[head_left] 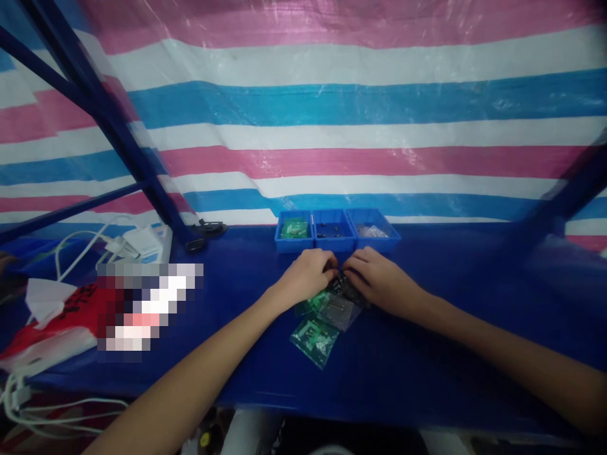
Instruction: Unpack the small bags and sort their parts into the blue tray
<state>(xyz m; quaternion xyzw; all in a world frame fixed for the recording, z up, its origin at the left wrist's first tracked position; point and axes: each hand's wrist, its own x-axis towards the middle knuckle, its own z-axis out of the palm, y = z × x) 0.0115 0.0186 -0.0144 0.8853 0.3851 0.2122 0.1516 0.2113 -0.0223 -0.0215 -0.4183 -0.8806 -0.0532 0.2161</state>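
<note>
My left hand [310, 273] and my right hand [377, 279] are close together over the blue table, fingers curled inward. Between their fingertips lies a cluster of small dark pieces [338, 284], too blurred to name. My fingers are closed at its two sides, and what each one grips is hidden. Just below the hands, a clear plastic bag [339, 311] with a thin piece in it overlaps a green-tinted plastic bag [310, 305]. Nearer the table's front edge lies a green-printed plastic bag [313, 340], flat, with small pieces inside.
Behind my hands stand three blue bins: the left bin [281, 243] holds green bags, the middle bin [334, 244] small dark pieces, the right bin [379, 244] clear bags. A power strip [164, 243], white cables and a red bag [90, 309] lie left. Blue frame posts flank the table.
</note>
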